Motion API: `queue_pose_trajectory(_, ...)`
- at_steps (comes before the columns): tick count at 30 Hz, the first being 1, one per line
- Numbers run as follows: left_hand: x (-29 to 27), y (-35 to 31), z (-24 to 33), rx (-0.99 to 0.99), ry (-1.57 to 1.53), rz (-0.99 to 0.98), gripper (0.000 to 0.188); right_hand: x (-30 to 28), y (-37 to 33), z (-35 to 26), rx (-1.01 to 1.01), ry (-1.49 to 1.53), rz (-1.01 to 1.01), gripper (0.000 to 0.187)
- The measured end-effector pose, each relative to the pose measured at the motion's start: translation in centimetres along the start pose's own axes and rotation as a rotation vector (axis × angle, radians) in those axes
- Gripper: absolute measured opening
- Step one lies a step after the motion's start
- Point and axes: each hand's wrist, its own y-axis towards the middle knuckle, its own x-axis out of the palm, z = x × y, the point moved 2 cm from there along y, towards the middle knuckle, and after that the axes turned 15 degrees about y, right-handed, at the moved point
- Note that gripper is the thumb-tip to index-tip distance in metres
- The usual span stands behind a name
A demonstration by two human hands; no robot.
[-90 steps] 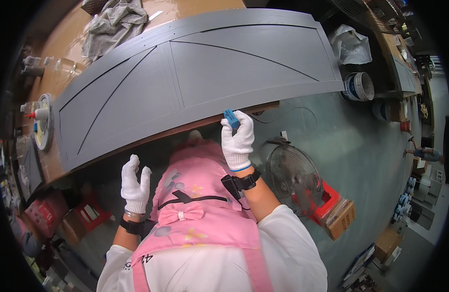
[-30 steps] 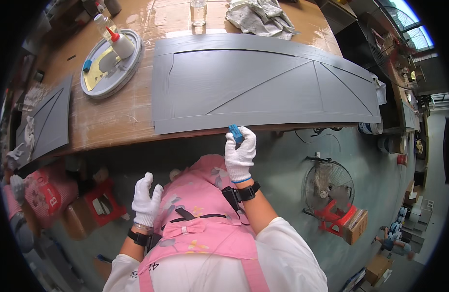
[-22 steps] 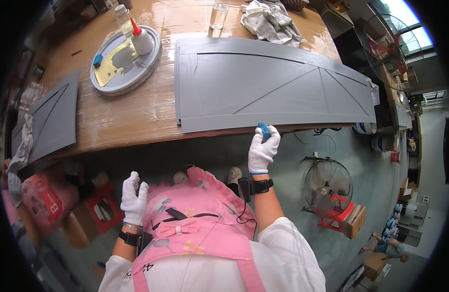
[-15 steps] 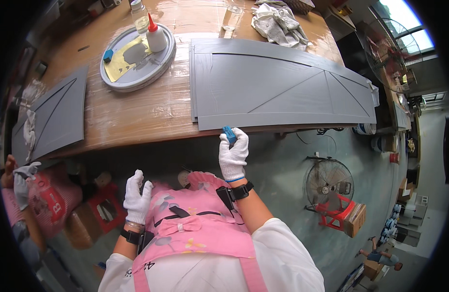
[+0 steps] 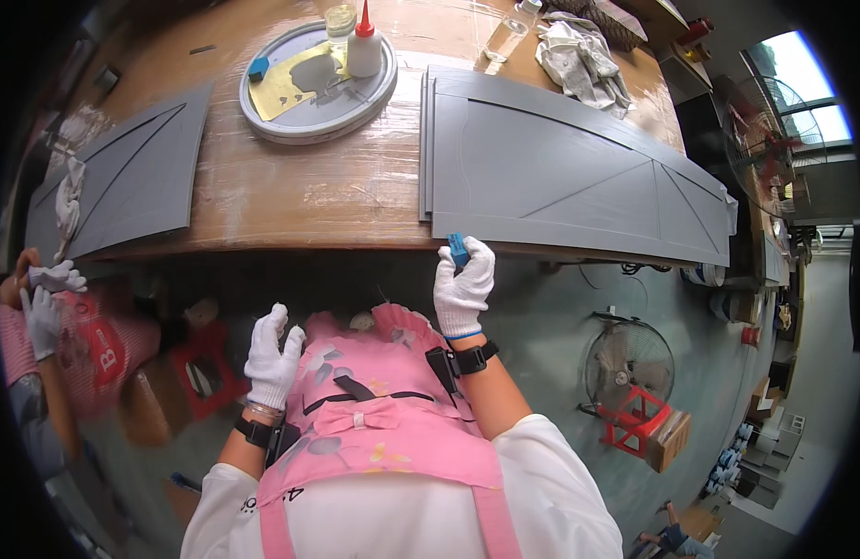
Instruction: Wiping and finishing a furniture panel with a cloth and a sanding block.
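Note:
My right hand (image 5: 464,291), in a white knitted glove, pinches a small blue block (image 5: 459,249) between thumb and fingers. It is held by the table's front edge, just below the near left corner of a grey panel (image 5: 541,172) with raised framing and diagonal grooves. Another panel seems to lie under that one, its edge showing at the left. My left hand (image 5: 274,359), gloved the same way, hovers in front of my pink apron (image 5: 383,447). Its thumb stands apart from its loosely bent fingers, and nothing shows in it.
A round lid (image 5: 355,119) on the wrapped table holds a yellow sheet (image 5: 273,98) with grey paste, another blue block (image 5: 258,68) and a red-tipped white bottle (image 5: 364,54). A second grey panel (image 5: 136,182) lies left, near a co-worker's gloved hands (image 5: 44,321). A fan (image 5: 630,363) stands right.
The view has swung, so the table and panels sit further right in it. My right hand still holds the blue block by the panel's corner. The co-worker's hands have moved.

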Motion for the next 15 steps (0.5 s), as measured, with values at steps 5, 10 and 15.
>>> queue_pose_trajectory(5,-0.4,-0.2,-0.5,-0.022,-0.01,0.019,0.046,1.4,-1.0,-1.0,-0.029,0.068,-0.052,0.035)
queue_pose_trajectory(10,-0.6,-0.7,-1.2,-0.056,-0.004,0.02,0.045,-0.8,-0.2,0.0,-0.008,-0.016,-0.006,0.034)
queue_pose_trajectory(15,-0.6,-0.5,-1.0,-0.045,-0.011,0.028,0.045,0.9,-0.8,-0.5,-0.047,0.005,-0.07,0.038)
